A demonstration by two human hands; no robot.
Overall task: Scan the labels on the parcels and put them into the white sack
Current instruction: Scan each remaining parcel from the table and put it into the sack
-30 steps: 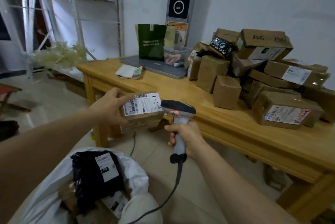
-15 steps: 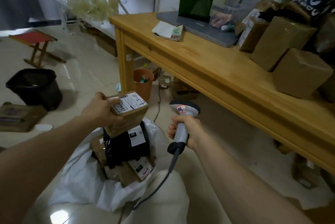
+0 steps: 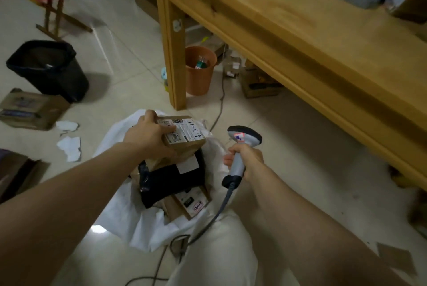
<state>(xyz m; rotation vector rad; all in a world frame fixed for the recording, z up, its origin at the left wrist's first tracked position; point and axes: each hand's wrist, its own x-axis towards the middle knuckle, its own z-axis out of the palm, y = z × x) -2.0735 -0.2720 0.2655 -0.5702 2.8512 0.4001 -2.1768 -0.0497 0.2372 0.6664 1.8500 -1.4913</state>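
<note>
My left hand (image 3: 147, 136) grips a small brown parcel (image 3: 184, 137) with a white label marked "4-3-11". The parcel is right over the mouth of the white sack (image 3: 129, 218) on the floor, at the top of the pile inside. In the sack lie a black parcel (image 3: 171, 181) with a white label and a brown parcel (image 3: 189, 204) below it. My right hand (image 3: 247, 160) holds a grey barcode scanner (image 3: 242, 144) by its handle, just right of the sack, with its cable trailing down to the floor.
A wooden table (image 3: 300, 31) fills the upper right, its leg (image 3: 173, 54) just beyond the sack. An orange bin (image 3: 199, 70) and boxes sit under it. A black bin (image 3: 48, 68), a red stool (image 3: 48, 3) and flat cardboard (image 3: 30, 110) stand on the floor at left.
My view has tilted down from the table to the floor. My left hand has lowered the parcel from beside the scanner down onto the pile in the sack. The scanner hand stayed at the right.
</note>
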